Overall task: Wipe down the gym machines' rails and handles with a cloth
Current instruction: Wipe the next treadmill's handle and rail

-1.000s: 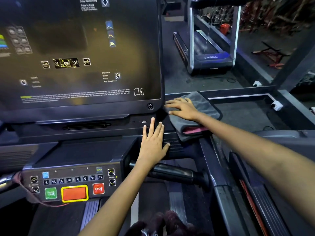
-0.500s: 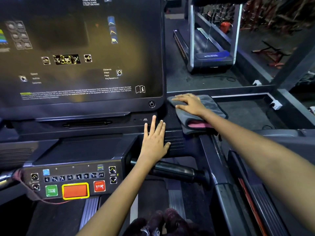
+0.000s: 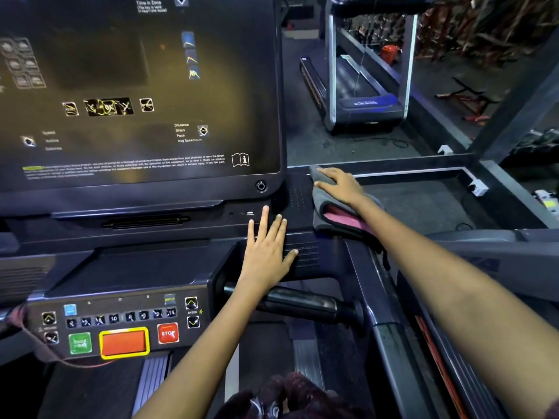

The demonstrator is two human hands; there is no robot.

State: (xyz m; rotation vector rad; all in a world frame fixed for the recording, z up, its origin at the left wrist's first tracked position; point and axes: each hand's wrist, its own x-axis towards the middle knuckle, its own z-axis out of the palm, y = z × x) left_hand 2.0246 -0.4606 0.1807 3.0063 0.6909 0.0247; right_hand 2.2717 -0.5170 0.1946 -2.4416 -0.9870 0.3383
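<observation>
— Grey microfibre with a pink underside — that's the cloth (image 3: 329,211), pinned flat under the right hand (image 3: 338,184), fingers straight and pressing, on the console's right shoulder just beside the screen (image 3: 136,86).

— Has it moved?

— Yes. A second ago the cloth lay broader and sat nearer the side rail (image 3: 390,313); now it's bunched and pushed up toward the far edge.

— And the left hand (image 3: 267,252)?

— Unchanged: spread flat, fingers together, bracing on the speaker grille, above the dark handle (image 3: 302,302).

— Meaning?

— The console corner looks nearly wiped; I'd judge rail and handle remain undone.
</observation>
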